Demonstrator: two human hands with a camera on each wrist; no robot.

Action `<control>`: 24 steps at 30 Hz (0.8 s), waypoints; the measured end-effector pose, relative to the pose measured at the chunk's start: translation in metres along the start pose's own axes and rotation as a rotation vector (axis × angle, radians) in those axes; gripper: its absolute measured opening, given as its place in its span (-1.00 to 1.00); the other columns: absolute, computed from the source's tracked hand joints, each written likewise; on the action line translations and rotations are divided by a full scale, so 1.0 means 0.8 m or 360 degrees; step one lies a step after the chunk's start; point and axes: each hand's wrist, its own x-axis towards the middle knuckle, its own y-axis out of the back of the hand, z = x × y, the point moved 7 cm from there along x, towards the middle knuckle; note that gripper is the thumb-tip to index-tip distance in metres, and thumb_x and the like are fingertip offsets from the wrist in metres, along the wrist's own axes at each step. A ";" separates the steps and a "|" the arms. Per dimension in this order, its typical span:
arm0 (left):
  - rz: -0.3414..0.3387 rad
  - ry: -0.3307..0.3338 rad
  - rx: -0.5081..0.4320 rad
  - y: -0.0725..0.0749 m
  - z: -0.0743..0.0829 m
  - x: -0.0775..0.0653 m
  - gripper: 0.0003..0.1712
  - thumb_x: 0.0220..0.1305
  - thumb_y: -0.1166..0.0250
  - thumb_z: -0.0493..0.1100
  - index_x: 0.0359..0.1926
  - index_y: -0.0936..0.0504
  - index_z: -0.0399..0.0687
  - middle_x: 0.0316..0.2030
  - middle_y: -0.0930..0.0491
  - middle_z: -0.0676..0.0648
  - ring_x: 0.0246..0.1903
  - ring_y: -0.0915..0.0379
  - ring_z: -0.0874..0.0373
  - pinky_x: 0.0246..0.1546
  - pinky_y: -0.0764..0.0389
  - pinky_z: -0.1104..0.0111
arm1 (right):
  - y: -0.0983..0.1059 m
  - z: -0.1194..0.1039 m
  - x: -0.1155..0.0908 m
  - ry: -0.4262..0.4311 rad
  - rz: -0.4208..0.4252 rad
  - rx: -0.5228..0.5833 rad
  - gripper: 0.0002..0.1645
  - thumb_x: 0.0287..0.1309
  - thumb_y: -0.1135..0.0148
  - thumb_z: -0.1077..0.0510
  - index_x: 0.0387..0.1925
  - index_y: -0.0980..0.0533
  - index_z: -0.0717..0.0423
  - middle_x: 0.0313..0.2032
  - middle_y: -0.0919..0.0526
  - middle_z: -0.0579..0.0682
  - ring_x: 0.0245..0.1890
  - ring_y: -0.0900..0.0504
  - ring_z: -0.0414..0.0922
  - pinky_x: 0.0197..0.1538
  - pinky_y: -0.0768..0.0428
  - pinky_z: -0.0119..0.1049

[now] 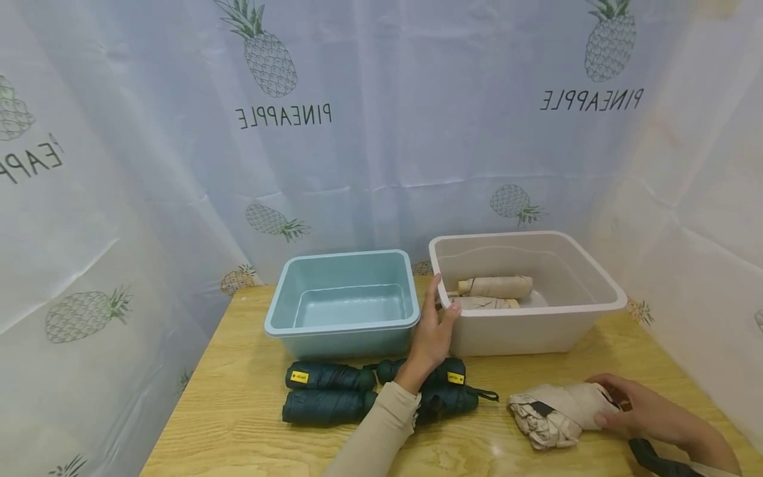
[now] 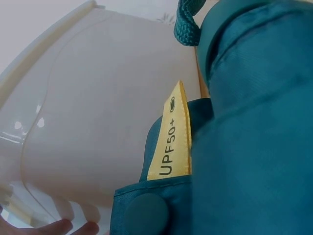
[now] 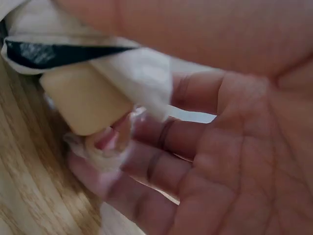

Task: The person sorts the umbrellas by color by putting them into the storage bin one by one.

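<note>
My left hand [image 1: 432, 334] rests at the left front corner of the off-white bin [image 1: 524, 334], its thumb at the front rim and its fingers along the left side. Two beige folded umbrellas [image 1: 497, 287] lie inside that bin. On the table at right, my right hand [image 1: 640, 411] holds the end of a loosely wrapped beige umbrella [image 1: 560, 411]. In the right wrist view, its pale handle end [image 3: 88, 98] shows between thumb and curled fingers. Below my left forearm lie several dark green folded umbrellas [image 1: 324, 407]; one with a yellow tag [image 2: 171, 137] fills much of the left wrist view.
A light blue bin [image 1: 352, 338] stands left of the off-white bin, with nothing visible inside it. Both stand at the back of the wooden table [image 1: 220, 397]. Behind and at the sides hangs a pineapple-print curtain [image 1: 387, 132].
</note>
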 end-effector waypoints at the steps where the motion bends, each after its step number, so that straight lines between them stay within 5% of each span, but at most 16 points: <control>1: 0.0000 -0.0003 0.0001 0.000 0.000 0.000 -0.19 0.47 -0.01 0.27 0.62 0.09 0.51 0.53 -0.21 -0.09 0.43 -0.31 -0.04 0.31 -0.40 -0.14 | 0.000 -0.001 0.000 0.0020 0.0002 0.0029 -0.36 0.44 -0.09 0.35 0.38 -0.12 0.61 0.16 -0.39 -0.68 0.11 -0.42 -0.64 -0.07 -0.57 -0.48; 14: 0.0009 -0.0003 -0.0009 0.000 0.001 -0.001 -0.19 0.48 -0.01 0.28 0.62 0.10 0.50 0.53 -0.21 -0.09 0.45 -0.28 -0.06 0.33 -0.38 -0.16 | 0.001 -0.004 0.001 -0.0052 0.0103 0.0028 -0.39 0.44 -0.10 0.31 0.39 -0.16 0.46 0.12 -0.45 -0.62 0.08 -0.46 -0.57 -0.11 -0.59 -0.43; 20: 0.0004 0.0000 -0.0011 0.000 0.002 -0.002 -0.20 0.48 -0.01 0.27 0.62 0.10 0.54 0.50 -0.26 -0.09 0.42 -0.32 -0.05 0.31 -0.40 -0.15 | 0.002 -0.015 -0.001 -0.0011 0.0298 -0.0044 -0.36 0.42 -0.15 0.30 0.46 -0.24 0.19 0.28 -0.28 -0.67 0.19 -0.12 -0.81 -0.11 -0.61 -0.41; 24: 0.0003 -0.0007 -0.0005 -0.001 0.002 -0.002 -0.20 0.48 0.00 0.28 0.62 0.10 0.52 0.52 -0.23 -0.09 0.43 -0.31 -0.06 0.31 -0.40 -0.16 | 0.001 -0.025 -0.001 0.0074 0.0351 0.0053 -0.36 0.43 -0.10 0.36 0.47 -0.23 0.24 0.35 -0.28 -0.59 0.19 -0.07 -0.86 -0.12 -0.68 -0.32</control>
